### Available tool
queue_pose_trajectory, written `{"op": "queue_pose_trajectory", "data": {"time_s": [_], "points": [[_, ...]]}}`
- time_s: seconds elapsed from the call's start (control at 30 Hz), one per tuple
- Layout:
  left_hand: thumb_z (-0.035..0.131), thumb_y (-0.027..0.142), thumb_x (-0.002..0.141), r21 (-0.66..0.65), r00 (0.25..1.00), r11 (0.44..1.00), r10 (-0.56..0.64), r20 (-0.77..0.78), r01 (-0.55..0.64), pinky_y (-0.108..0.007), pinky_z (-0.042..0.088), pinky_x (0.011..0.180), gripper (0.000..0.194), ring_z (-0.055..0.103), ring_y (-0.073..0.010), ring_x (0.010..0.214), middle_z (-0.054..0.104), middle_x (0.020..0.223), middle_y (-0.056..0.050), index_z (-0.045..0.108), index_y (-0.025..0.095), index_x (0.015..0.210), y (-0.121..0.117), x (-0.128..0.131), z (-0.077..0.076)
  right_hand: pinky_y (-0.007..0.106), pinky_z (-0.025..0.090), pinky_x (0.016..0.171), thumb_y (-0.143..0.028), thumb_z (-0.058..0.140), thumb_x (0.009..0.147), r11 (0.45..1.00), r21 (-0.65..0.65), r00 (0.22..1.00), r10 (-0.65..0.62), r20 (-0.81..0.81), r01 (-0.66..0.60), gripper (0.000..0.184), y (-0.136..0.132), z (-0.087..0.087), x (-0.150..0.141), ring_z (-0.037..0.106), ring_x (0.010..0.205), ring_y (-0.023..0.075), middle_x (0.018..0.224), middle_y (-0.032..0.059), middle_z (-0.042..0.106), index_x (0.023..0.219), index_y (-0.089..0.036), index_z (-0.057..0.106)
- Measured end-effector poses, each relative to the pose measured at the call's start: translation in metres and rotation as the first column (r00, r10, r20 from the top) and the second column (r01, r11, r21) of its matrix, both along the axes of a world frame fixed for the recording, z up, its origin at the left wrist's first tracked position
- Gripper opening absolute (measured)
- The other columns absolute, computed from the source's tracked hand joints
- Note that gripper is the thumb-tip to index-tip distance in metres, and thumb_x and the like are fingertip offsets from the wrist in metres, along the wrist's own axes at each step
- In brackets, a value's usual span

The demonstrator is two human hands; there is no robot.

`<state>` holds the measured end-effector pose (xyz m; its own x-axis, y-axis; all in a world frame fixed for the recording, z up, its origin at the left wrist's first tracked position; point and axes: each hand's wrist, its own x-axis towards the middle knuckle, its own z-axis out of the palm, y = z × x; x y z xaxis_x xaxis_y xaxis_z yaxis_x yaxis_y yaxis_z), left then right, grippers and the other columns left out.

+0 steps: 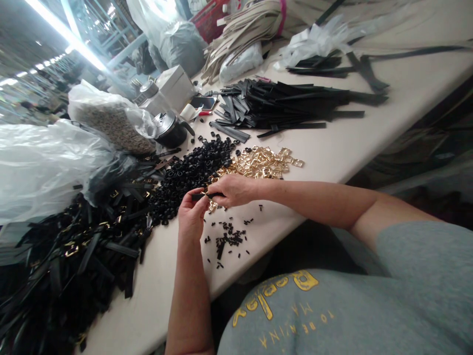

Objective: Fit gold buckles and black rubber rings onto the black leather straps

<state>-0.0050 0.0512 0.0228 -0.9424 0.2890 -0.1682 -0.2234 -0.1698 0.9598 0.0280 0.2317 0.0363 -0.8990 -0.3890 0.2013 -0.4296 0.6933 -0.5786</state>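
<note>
My left hand (191,217) and my right hand (231,190) meet above the table, both pinched on a short black strap piece (201,196) held between them. A gold buckle (212,206) shows just under my right fingers. Right behind my hands lie a heap of black loops (188,175) and a heap of gold buckles (258,165). Small black bits (229,239) are scattered on the table in front of my hands.
A large pile of finished black straps with buckles (70,256) fills the left. Loose black straps (281,103) lie at the back, beside a phone (204,102), a dark kettle (170,129), plastic bags (40,162) and a white box (175,84). The table edge (332,185) runs diagonally on my right.
</note>
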Motion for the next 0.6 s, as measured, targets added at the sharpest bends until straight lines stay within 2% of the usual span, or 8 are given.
{"op": "queue_pose_trajectory", "data": {"time_s": [0.33,0.6], "points": [[0.093,0.024,0.048,0.150,0.972,0.987,-0.095,0.213,0.064,-0.010,0.043,0.047,0.044,0.050,-0.0005,0.048,0.064,0.067,0.004,0.070,0.016,0.085,-0.0042,-0.0056,-0.0040,0.024,0.028,0.063,-0.025,0.047,0.094,0.991,-0.007,0.990,0.134,-0.037,-0.134,0.022,0.0006,0.0001,-0.0014,0.047,0.066,0.0107,0.081,0.0051,0.067,0.099,-0.014,0.065],[0.091,0.029,0.054,0.071,0.987,0.992,-0.111,0.112,0.104,-0.011,0.045,0.051,0.043,0.054,-0.0031,0.053,0.058,0.064,0.006,0.057,0.018,0.078,-0.0026,-0.0037,-0.0061,0.022,0.024,0.059,-0.033,0.049,0.095,0.997,-0.046,0.996,0.060,-0.062,-0.063,0.029,0.0019,-0.0054,-0.0036,0.043,0.063,0.0089,0.069,0.0007,0.059,0.078,-0.015,0.064]]}}
